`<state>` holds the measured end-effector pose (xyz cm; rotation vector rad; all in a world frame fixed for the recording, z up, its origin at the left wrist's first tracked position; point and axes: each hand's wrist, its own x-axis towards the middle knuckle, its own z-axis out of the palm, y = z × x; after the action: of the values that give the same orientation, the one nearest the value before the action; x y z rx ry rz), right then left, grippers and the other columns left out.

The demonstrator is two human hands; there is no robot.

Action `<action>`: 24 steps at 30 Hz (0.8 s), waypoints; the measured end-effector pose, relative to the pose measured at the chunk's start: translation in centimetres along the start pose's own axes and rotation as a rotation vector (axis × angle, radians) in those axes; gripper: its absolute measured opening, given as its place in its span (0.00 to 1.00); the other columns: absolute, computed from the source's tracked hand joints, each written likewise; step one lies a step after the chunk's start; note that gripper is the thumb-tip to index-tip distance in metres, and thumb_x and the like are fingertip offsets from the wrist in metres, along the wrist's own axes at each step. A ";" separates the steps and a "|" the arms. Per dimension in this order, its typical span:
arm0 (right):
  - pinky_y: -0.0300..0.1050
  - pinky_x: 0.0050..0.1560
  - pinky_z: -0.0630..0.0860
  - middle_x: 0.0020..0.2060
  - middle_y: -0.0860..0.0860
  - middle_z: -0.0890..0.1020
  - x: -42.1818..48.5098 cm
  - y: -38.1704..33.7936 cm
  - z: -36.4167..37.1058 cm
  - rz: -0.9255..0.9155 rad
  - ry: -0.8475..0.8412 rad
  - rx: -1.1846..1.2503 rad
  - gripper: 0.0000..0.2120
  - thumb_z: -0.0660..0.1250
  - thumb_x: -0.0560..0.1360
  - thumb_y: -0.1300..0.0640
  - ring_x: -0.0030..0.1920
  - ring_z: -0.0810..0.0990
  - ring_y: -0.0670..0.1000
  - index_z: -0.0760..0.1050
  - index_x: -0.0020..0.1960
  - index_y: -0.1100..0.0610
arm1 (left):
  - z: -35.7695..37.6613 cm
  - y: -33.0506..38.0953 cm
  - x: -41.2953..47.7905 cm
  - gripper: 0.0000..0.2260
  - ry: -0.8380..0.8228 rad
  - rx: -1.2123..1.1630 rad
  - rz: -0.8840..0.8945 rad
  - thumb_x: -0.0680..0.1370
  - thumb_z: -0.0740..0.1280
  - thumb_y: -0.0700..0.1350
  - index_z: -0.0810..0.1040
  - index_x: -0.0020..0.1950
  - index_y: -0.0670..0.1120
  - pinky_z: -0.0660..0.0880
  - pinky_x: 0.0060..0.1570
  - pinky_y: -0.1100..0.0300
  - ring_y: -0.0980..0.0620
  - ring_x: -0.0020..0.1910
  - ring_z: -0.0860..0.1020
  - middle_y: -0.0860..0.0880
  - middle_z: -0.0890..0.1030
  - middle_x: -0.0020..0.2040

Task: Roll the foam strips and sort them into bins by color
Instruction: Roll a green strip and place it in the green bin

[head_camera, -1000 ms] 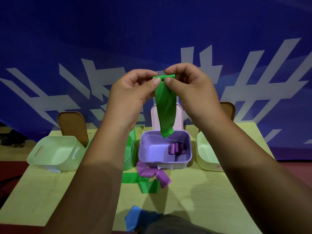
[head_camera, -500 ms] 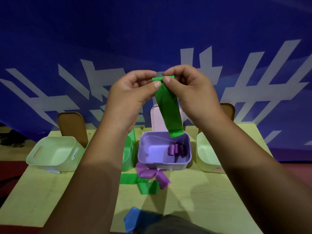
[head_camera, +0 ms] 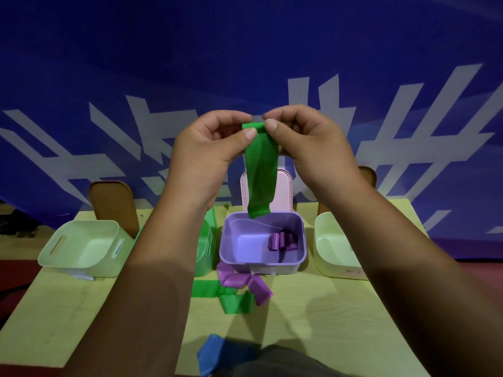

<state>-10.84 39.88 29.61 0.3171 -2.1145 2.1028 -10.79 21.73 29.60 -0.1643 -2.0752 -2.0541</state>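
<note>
- Two bare hands are raised in the middle of the view, above a pale wooden table (head_camera: 313,317).
- The left hand (head_camera: 206,148) has its fingers curled. Thumb and forefinger pinch the top left corner of a green foam strip (head_camera: 261,172).
- The right hand (head_camera: 307,142) is curled the same way and pinches the strip's top right corner.
- The strip's top edge is folded over between the two thumbs.
- The rest of the strip hangs straight down with a slight twist. Its lower end dangles in the air over the far rim of a purple bin (head_camera: 261,268).
- The purple bin sits in the centre of the table, with a few purple rolls (head_camera: 281,240) inside on its right side.
- A pink lid (head_camera: 284,191) stands upright just behind it.
- A green bin (head_camera: 204,248) is just left of the purple one, mostly hidden by the left forearm.
- A pale green bin (head_camera: 79,259) stands further left, and another pale bin (head_camera: 337,265) stands to the right.
- Just in front of the purple bin, a loose purple strip (head_camera: 239,280) lies across a loose green strip (head_camera: 231,297).
- A blue strip (head_camera: 215,352) lies at the table's near edge.
</note>
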 end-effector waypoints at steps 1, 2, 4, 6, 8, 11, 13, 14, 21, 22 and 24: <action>0.54 0.58 0.84 0.50 0.58 0.86 0.0 0.0 0.0 -0.006 0.008 -0.016 0.05 0.71 0.83 0.58 0.53 0.86 0.55 0.83 0.57 0.55 | 0.0 0.0 0.0 0.09 -0.003 0.004 0.002 0.79 0.77 0.36 0.87 0.56 0.47 0.84 0.60 0.46 0.44 0.55 0.87 0.45 0.89 0.51; 0.52 0.57 0.85 0.49 0.54 0.87 0.0 0.0 0.0 -0.013 0.016 -0.034 0.04 0.71 0.83 0.57 0.52 0.86 0.52 0.83 0.57 0.54 | 0.0 -0.1 0.0 0.09 -0.004 0.006 0.005 0.79 0.77 0.37 0.87 0.56 0.48 0.84 0.60 0.47 0.44 0.55 0.87 0.45 0.89 0.52; 0.50 0.56 0.85 0.46 0.48 0.88 0.1 0.1 0.1 -0.019 0.034 -0.056 0.04 0.70 0.83 0.56 0.51 0.87 0.49 0.84 0.56 0.53 | 0.0 -0.1 0.0 0.09 0.001 0.008 0.011 0.79 0.77 0.37 0.87 0.56 0.48 0.84 0.58 0.49 0.45 0.55 0.87 0.46 0.89 0.52; 0.51 0.56 0.85 0.46 0.47 0.88 0.1 0.3 0.2 -0.022 0.047 -0.070 0.05 0.70 0.83 0.55 0.50 0.87 0.48 0.84 0.56 0.52 | 0.2 -0.1 0.0 0.08 0.015 0.011 0.021 0.79 0.77 0.37 0.87 0.56 0.48 0.84 0.57 0.50 0.46 0.55 0.88 0.47 0.89 0.51; 0.53 0.56 0.85 0.46 0.48 0.88 0.1 0.4 0.3 -0.019 0.051 -0.050 0.06 0.70 0.83 0.54 0.50 0.87 0.49 0.84 0.57 0.53 | 0.4 -0.1 0.1 0.08 0.026 0.000 0.027 0.78 0.77 0.37 0.87 0.55 0.48 0.84 0.57 0.49 0.45 0.55 0.88 0.46 0.89 0.51; 0.53 0.56 0.85 0.45 0.49 0.88 -0.1 0.4 0.4 -0.002 0.040 0.022 0.07 0.71 0.83 0.56 0.48 0.87 0.49 0.84 0.58 0.57 | 0.6 -0.1 0.1 0.09 0.040 -0.034 0.019 0.78 0.78 0.36 0.87 0.54 0.47 0.83 0.57 0.50 0.44 0.54 0.88 0.45 0.89 0.51; 0.52 0.54 0.85 0.44 0.52 0.87 0.0 0.4 0.4 0.017 0.029 0.069 0.07 0.71 0.82 0.58 0.47 0.86 0.49 0.83 0.59 0.58 | 0.6 -0.2 0.2 0.09 0.036 -0.044 0.015 0.77 0.78 0.36 0.87 0.54 0.48 0.83 0.57 0.50 0.44 0.55 0.88 0.45 0.89 0.51; 0.51 0.52 0.84 0.43 0.53 0.87 0.1 0.5 0.4 0.032 0.023 0.097 0.07 0.71 0.82 0.58 0.46 0.86 0.49 0.83 0.59 0.58 | 0.5 -0.1 0.2 0.09 0.031 -0.045 0.013 0.76 0.79 0.36 0.87 0.53 0.48 0.83 0.56 0.51 0.44 0.55 0.88 0.45 0.89 0.51; 0.50 0.52 0.83 0.44 0.52 0.88 0.4 0.9 0.7 0.042 0.028 0.096 0.07 0.70 0.83 0.58 0.46 0.85 0.49 0.83 0.59 0.60 | 0.4 0.2 0.2 0.09 -0.003 -0.086 -0.017 0.77 0.76 0.33 0.86 0.55 0.44 0.83 0.55 0.53 0.47 0.52 0.87 0.46 0.88 0.48; 0.47 0.50 0.82 0.43 0.49 0.87 0.4 0.8 0.8 0.028 0.036 0.067 0.06 0.70 0.83 0.58 0.45 0.85 0.47 0.83 0.58 0.59 | 0.3 0.2 0.1 0.09 -0.007 -0.101 -0.030 0.78 0.76 0.34 0.85 0.57 0.43 0.83 0.56 0.52 0.46 0.53 0.87 0.45 0.88 0.49; 0.43 0.48 0.81 0.41 0.46 0.87 0.5 0.7 0.9 0.005 0.047 0.012 0.05 0.70 0.83 0.58 0.44 0.85 0.44 0.83 0.57 0.57 | 0.1 0.1 0.0 0.10 -0.003 -0.131 -0.062 0.79 0.76 0.35 0.85 0.60 0.42 0.84 0.59 0.49 0.43 0.55 0.87 0.42 0.87 0.52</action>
<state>-11.45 38.98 29.06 0.2612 -2.0803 2.1049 -10.80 21.87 29.73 -0.1254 -1.9708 -2.2285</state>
